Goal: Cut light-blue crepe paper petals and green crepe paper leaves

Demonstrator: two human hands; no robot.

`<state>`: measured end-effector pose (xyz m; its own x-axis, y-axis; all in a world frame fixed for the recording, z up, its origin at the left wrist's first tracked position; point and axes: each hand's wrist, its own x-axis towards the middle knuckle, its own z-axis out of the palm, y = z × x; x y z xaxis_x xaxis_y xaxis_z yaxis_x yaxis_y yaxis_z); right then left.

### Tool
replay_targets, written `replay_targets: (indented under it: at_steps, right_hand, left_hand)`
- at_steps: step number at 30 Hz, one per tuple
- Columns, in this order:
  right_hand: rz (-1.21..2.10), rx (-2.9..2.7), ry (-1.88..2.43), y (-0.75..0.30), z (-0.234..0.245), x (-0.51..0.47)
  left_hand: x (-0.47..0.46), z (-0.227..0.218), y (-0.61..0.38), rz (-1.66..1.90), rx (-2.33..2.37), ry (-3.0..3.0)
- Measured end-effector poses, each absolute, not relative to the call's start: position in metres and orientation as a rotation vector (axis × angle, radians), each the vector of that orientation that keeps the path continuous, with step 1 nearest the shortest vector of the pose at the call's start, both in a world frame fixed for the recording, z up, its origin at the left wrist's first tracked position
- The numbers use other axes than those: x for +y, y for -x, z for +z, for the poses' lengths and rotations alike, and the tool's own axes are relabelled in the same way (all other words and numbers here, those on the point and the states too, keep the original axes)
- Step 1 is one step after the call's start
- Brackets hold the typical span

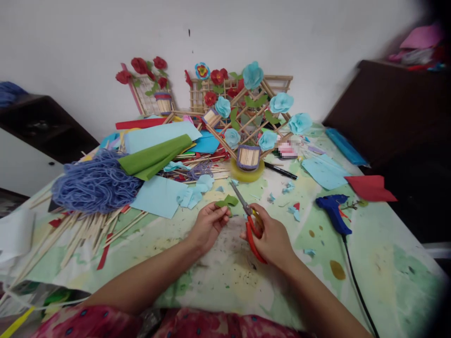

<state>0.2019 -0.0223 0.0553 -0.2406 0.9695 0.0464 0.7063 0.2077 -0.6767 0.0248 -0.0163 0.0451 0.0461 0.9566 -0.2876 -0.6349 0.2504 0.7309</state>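
Between its thumb and fingers, my left hand [211, 223] pinches a small piece of green paper [228, 202]. My right hand [273, 232] is wrapped round the scissors [252, 227], which have red and yellow handles. Their blades point up and to the left, just right of the green paper, and look nearly closed. Beyond both hands, a diamond-shaped stick trellis [246, 115] with light blue paper flowers and green leaves leans upright. A roll of yellowish tape [246, 172] lies at its foot. Scraps of blue paper [289, 188] are scattered around.
Blue-purple yarn [97, 183], wooden sticks [79, 234], folded green paper [155, 157] and light blue sheets [160, 195] crowd the left. To the right lie a blue glue gun [334, 211] with a cord, red paper [371, 188] and a black marker [282, 171]. Red-flowered trellises [151, 89] stand against the wall.
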Motion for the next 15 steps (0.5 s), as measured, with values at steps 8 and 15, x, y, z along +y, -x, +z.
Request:
replay_targets:
  at_steps: [8,15]
  right_hand:
    - [0.608,-2.334,1.479,-0.1972,0.0589,-0.0275]
    - [0.668,-2.326,1.471,-0.1968,0.0597,-0.0275]
  left_hand:
    - [-0.0133,0.0541,-0.0203,1.389,0.81,-0.379]
    - [-0.0133,0.0518,-0.023,1.38,0.783,-0.369]
